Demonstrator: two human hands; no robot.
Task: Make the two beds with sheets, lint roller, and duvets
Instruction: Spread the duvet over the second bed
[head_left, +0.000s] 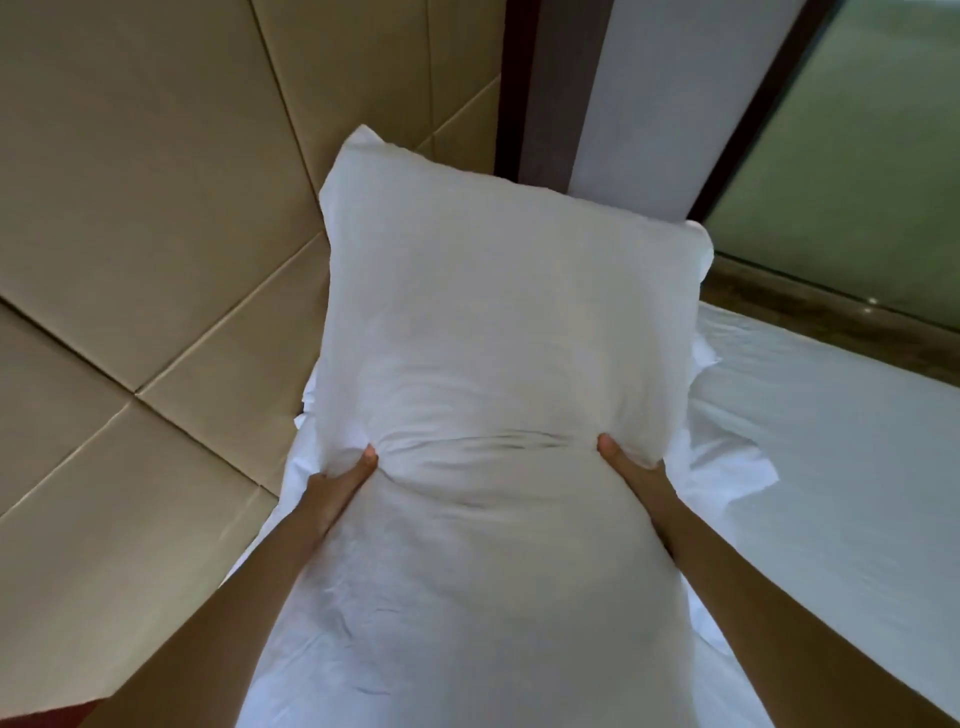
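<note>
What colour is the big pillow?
The pillow is plain white with no pattern, clearest in the head view.

We look through one wide-angle camera worn on the head, facing forward and down, tilted, very near a white pillow (498, 353); padded wall (156, 218) lies left of it, bed (841, 457) and window (862, 166) right.

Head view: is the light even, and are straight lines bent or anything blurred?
Head view: the light is dim and soft, with no glare on the window; the seams of the wall panels lean, from the wide lens; the pillow looks slightly soft.
</note>
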